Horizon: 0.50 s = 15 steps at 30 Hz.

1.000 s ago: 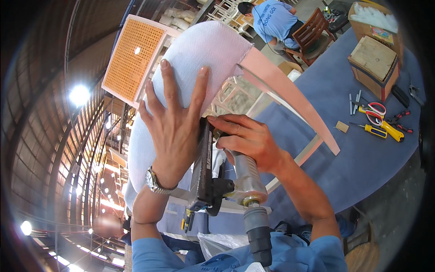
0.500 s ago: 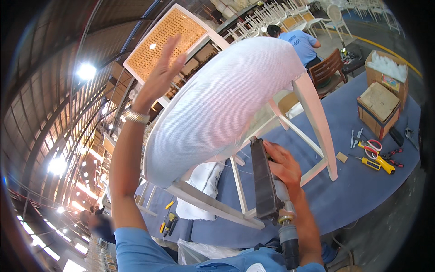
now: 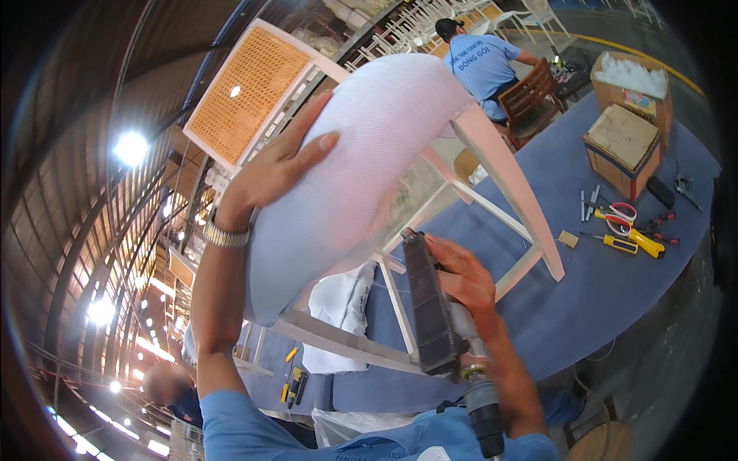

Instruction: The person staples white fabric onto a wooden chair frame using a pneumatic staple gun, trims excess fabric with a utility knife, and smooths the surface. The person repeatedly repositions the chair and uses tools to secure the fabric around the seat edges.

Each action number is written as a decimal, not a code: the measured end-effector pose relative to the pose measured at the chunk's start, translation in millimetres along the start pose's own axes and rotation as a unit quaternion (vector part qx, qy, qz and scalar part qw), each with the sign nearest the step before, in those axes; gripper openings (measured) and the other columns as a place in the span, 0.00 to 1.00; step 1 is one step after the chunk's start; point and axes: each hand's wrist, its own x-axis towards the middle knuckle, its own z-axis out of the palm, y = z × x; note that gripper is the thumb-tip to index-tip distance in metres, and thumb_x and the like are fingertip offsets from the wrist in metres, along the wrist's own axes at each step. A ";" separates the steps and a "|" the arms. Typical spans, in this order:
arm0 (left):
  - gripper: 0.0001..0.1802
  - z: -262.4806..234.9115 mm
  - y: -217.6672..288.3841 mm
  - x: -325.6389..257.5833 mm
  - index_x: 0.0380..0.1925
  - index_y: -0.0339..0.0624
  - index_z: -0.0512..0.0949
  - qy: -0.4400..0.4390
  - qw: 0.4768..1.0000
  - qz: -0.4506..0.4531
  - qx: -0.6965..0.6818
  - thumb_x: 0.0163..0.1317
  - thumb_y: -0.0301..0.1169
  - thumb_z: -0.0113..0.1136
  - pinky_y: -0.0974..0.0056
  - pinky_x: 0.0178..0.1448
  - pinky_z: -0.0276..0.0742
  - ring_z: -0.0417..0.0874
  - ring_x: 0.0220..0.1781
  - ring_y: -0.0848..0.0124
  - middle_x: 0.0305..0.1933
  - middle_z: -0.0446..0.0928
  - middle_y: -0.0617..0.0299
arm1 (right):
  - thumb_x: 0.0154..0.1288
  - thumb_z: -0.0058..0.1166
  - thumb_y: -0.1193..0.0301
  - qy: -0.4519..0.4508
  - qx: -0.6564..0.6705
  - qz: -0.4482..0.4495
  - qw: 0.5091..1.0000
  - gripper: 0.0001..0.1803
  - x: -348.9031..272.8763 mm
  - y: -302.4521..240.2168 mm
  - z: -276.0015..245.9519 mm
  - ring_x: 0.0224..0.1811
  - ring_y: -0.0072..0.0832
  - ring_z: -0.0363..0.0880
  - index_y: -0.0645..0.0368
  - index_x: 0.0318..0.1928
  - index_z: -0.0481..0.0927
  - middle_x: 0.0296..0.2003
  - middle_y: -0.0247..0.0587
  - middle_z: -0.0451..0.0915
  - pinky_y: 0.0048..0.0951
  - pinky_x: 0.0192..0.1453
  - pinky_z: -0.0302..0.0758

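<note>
Head | left hand [image 3: 280, 165] flat on chair seat [image 3: 361, 154] | right hand [image 3: 457, 276] grip clamped on stapler [image 3: 430, 303]

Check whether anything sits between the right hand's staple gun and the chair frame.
Nothing visible does. The staple gun in the right hand has its nose at the chair frame, just under the white cushion.

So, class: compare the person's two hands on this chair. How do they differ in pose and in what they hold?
The left hand lies open and flat, fingers spread, on the chair's white padded seat; the right hand is closed around a dark staple gun. The left hand is raised high on a stretched arm and wears a wristwatch; the right sits lower, by the chair frame. Both are bare.
</note>
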 end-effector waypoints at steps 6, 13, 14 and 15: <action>0.57 24.5 31.0 -10.0 0.79 0.38 0.56 0.094 0.973 0.062 0.200 0.59 0.62 0.67 0.44 0.79 0.62 0.61 0.80 0.38 0.78 0.58 0.31 | 0.49 0.70 0.76 0.011 0.012 -0.020 1.000 0.20 11.7 18.1 -3.2 0.60 0.52 0.82 0.57 0.45 0.83 0.65 0.51 0.80 0.43 0.58 0.82; 0.65 68.9 53.2 -31.9 0.79 0.37 0.51 0.164 0.906 0.032 0.388 0.49 0.51 0.79 0.43 0.73 0.70 0.68 0.75 0.37 0.77 0.60 0.33 | 0.47 0.68 0.74 0.044 0.021 -0.019 0.999 0.21 13.5 30.5 9.8 0.59 0.50 0.82 0.54 0.45 0.83 0.65 0.48 0.80 0.42 0.57 0.82; 0.65 71.6 55.8 -35.2 0.79 0.38 0.51 0.170 0.898 0.024 0.404 0.47 0.48 0.80 0.43 0.72 0.69 0.68 0.74 0.37 0.77 0.60 0.34 | 0.47 0.68 0.74 0.045 0.022 -0.021 0.999 0.20 15.6 32.1 13.4 0.59 0.50 0.82 0.54 0.45 0.83 0.65 0.48 0.80 0.42 0.57 0.82; 0.66 75.5 58.5 -37.4 0.80 0.39 0.51 0.176 0.890 0.016 0.420 0.46 0.46 0.81 0.43 0.72 0.69 0.69 0.72 0.38 0.77 0.60 0.34 | 0.47 0.68 0.74 0.046 0.023 -0.023 0.998 0.20 17.1 33.4 16.7 0.59 0.49 0.82 0.54 0.45 0.83 0.65 0.47 0.80 0.41 0.57 0.82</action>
